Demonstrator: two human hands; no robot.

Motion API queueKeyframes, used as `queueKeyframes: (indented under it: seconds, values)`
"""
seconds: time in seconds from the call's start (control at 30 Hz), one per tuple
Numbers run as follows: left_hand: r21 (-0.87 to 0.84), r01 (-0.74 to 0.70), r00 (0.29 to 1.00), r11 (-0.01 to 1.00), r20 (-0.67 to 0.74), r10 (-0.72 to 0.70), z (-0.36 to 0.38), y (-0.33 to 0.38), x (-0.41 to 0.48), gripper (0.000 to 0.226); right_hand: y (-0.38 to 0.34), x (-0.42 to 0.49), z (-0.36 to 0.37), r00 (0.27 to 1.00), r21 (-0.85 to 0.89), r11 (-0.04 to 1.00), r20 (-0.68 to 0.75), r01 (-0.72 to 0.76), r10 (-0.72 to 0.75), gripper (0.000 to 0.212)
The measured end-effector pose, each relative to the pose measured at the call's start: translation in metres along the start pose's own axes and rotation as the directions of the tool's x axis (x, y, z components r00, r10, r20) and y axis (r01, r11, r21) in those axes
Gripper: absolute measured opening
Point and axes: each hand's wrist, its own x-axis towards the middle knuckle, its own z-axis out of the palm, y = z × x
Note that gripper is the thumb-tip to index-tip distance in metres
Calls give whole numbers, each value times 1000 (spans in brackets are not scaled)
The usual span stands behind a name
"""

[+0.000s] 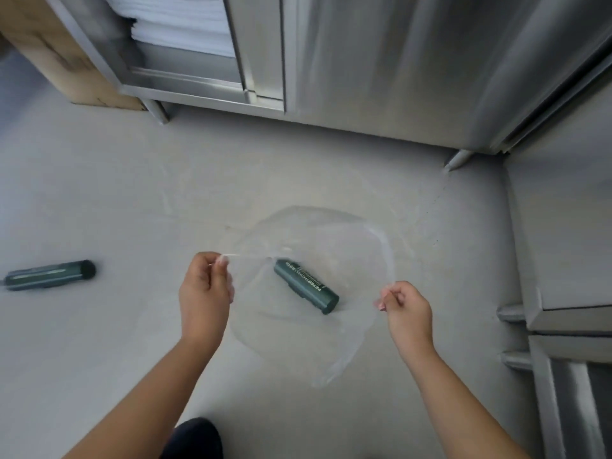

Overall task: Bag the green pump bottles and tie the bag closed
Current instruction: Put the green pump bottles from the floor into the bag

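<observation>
A clear plastic bag [318,233] is held wide between both hands above the grey floor. My left hand [203,291] pinches its rim on the left, and my right hand [405,308] pinches the rim on the right. One dark green bottle [306,286] with white lettering lies on its side, seen through the bag; whether it is inside the bag or on the floor under it I cannot tell. A second green bottle [49,274] lies on the floor far to the left, apart from the bag.
A steel cabinet [381,67] on short legs stands ahead, with an open shelf of stacked white sheets [178,24] on its left. A cardboard box [53,54] sits at the far left. More steel units [563,260] line the right side.
</observation>
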Motion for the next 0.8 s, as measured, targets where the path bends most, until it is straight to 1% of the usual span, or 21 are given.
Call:
queueKeyframes:
  seconds: [0.07, 0.17, 0.3, 0.4, 0.5, 0.6, 0.8]
  values:
    - [-30, 83, 996, 996, -36, -84, -24, 26, -8, 22, -37, -16, -7, 1000, -3, 1000, 23, 15, -15, 27]
    - [-93, 158, 983, 983, -76, -165, -59, 68, -24, 21, -92, -38, -17, 997, -9, 999, 58, 51, -50, 25]
    - [-129, 207, 963, 970, -150, -225, -108, 118, -49, 21, -157, -74, -24, 984, -9, 996, 154, 91, -89, 20]
    - [-168, 235, 938, 957, -221, -268, -148, 142, -70, 22, -198, -106, -22, 965, 6, 993, 236, 116, -114, 20]
    - [-228, 260, 898, 938, -300, -322, -186, 152, -97, 23, -231, -141, -13, 933, 15, 992, 339, 124, -122, 20]
    - [-303, 284, 843, 910, -372, -388, -221, 155, -121, 24, -255, -176, 4, 897, 8, 992, 427, 127, -119, 20]
    - [-455, 298, 726, 839, -463, -509, -291, 137, -154, 22, -291, -233, 53, 814, -25, 980, 562, 197, -149, 19]
